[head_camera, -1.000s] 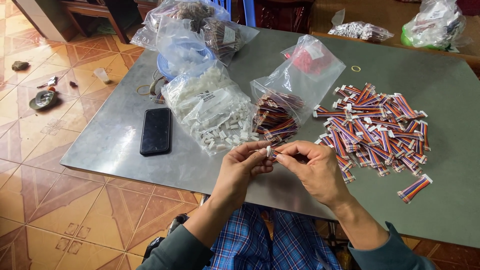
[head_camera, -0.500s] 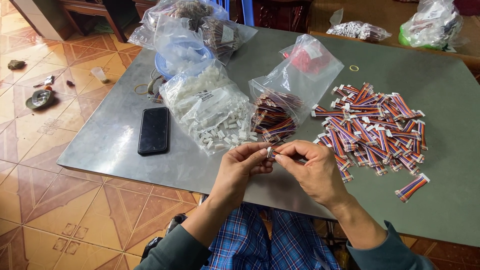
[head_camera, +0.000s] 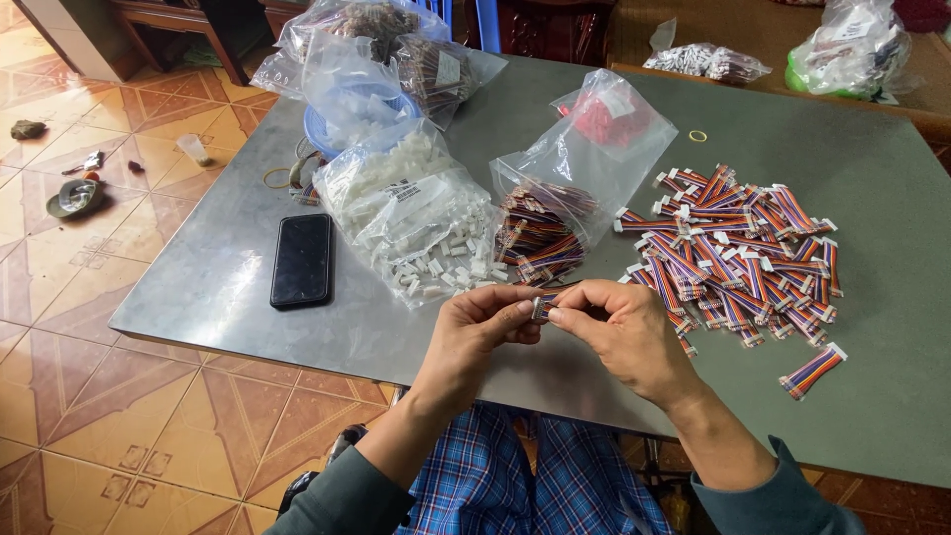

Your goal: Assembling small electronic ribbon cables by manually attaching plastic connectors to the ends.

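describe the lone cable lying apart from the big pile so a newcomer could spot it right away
Start at the grey table and find the heap of striped ribbon cables on its right half. Below and right of that heap, toward the near edge, lies a single cable. It alone touches no other cable.

Short striped ribbon-cable piece pinched between two hands

The small multicoloured wire piece with a pale plastic connector (head_camera: 541,306) sat horizontally, mostly hidden, gripped at each end by fingers (head_camera: 523,309), held just above the grey counter's (head_camera: 892,396) near edge, near the spilled white connectors.
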